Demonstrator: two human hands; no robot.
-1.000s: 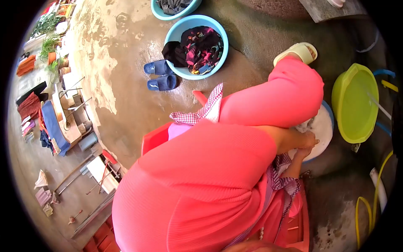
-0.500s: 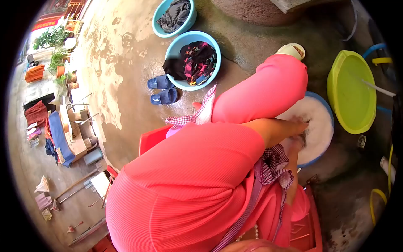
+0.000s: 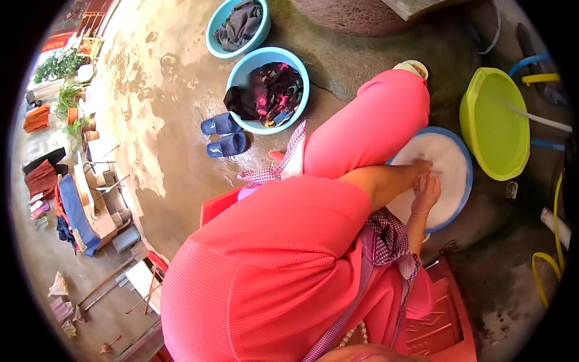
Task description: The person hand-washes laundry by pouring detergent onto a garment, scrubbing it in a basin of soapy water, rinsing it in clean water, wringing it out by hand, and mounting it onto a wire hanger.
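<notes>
A round blue-rimmed basin (image 3: 467,163) full of white suds stands between my pink-trousered knees. Both hands are over the suds, close together near the basin's middle. My left hand (image 3: 422,165) is bent and partly sunk in the foam. Beside it, my right hand (image 3: 426,188) shows more, its fingers curled and bunched at the surface. Whatever lies between the hands is hidden by suds and fingers. A checked sleeve cuff (image 3: 389,235) is pushed up on my right arm.
Light-blue basins with dark patterned clothes (image 3: 280,90) and grey cloth (image 3: 240,27) stand on the wet floor. Blue slippers (image 3: 226,145) lie beside them. A yellow-green basin (image 3: 494,127) with a white hose (image 3: 543,122) stands at right. Red chair (image 3: 440,308) under me.
My right hand has come up out of the foam and shows more clearly, with fingers bunched near the left hand. The whole view has shifted slightly.
</notes>
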